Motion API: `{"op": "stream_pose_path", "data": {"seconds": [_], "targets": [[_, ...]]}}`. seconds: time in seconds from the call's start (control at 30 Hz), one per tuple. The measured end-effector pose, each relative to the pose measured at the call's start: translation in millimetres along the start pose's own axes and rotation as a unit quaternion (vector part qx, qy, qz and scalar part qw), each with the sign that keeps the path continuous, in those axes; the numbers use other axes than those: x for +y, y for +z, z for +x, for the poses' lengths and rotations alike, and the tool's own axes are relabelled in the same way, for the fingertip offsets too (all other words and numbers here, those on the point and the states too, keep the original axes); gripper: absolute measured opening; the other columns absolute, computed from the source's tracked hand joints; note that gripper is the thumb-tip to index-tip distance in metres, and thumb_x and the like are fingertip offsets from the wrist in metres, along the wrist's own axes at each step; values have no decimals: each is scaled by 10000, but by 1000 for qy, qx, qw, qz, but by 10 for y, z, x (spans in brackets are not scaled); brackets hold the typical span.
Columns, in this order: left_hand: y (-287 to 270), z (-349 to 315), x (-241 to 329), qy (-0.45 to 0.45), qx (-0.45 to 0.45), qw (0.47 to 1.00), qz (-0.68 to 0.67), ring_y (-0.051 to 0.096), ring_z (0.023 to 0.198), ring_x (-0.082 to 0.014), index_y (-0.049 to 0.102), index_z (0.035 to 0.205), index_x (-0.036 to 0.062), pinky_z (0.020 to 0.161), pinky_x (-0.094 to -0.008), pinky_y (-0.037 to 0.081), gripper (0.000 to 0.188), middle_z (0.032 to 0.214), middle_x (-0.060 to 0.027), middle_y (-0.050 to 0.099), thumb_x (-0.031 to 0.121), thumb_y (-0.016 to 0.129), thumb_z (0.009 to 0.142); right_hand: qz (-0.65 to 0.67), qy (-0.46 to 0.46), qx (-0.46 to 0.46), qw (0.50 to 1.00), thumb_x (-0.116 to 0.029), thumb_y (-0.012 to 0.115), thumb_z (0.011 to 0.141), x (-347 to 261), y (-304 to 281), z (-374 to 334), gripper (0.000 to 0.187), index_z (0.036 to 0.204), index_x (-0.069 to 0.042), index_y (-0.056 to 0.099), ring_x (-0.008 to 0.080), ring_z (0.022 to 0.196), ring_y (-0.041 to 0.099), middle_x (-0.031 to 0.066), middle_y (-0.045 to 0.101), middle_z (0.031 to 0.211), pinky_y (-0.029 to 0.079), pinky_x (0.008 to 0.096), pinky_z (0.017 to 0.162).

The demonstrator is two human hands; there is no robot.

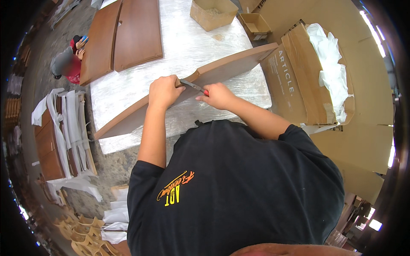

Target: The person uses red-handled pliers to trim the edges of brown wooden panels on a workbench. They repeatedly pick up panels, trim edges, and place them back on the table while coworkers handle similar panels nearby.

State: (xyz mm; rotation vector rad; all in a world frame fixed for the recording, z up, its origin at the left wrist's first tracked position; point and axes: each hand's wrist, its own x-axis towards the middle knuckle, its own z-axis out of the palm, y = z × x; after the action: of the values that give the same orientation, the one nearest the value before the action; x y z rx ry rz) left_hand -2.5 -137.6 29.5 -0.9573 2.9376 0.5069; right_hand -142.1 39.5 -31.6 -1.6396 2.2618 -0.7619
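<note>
A long brown wooden panel [239,64] stands on edge across the wrapped table in front of me, with a notch in its upper edge near the middle. My left hand [163,91] grips that upper edge, its thumb by the notch. In my right hand [218,96] is a pair of pliers [193,85] with red handles, the fingers closed round them. The metal jaws reach the panel's edge at the notch, close to my left thumb. What the jaws hold, if anything, is too small to make out.
Brown panels [139,34] lie on the plastic-wrapped table [183,38]. Cardboard boxes [209,17] stand at its far end, and a large carton [294,77] with white foam sheeting [329,55] at right. A person [70,64] works at the far left, beyond stacked wrapped panels [70,132].
</note>
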Motion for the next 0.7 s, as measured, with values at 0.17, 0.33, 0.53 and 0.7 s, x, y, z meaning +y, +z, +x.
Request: {"op": "stream_pose_path", "data": {"seconds": [0.17, 0.33, 0.53, 0.7], "targets": [[15, 10, -13, 0, 5, 1000, -5, 722, 817, -355, 727, 859, 67, 744, -465, 551, 284, 804, -158, 741, 327, 823, 803, 306, 267, -334, 851, -439, 755, 960, -89, -298, 165, 473, 758, -69, 542, 181, 535, 556, 60, 560, 617, 490, 360, 486], [42, 35, -31, -6, 3, 1000, -6, 721, 816, -355, 724, 867, 66, 745, -465, 549, 288, 807, -159, 740, 326, 825, 796, 467, 246, -360, 769, -411, 721, 993, 52, -257, 153, 441, 761, -90, 527, 141, 516, 510, 30, 512, 627, 459, 311, 450], [69, 55, -45, -18, -1, 1000, -26, 723, 818, -354, 747, 932, 87, 735, -460, 549, 294, 821, -151, 745, 331, 834, 793, 585, 257, -410, 651, -420, 689, 1010, 276, -129, 115, 440, 769, -93, 521, 134, 500, 484, 28, 502, 624, 423, 280, 444], [76, 41, -85, -2, 22, 999, -43, 722, 803, -347, 757, 960, 105, 717, -457, 546, 296, 831, -138, 749, 331, 844, 790, 618, 274, -461, 574, -423, 687, 1012, 253, -277, 189, 444, 770, -88, 526, 138, 521, 538, 33, 526, 637, 442, 276, 459]]}}
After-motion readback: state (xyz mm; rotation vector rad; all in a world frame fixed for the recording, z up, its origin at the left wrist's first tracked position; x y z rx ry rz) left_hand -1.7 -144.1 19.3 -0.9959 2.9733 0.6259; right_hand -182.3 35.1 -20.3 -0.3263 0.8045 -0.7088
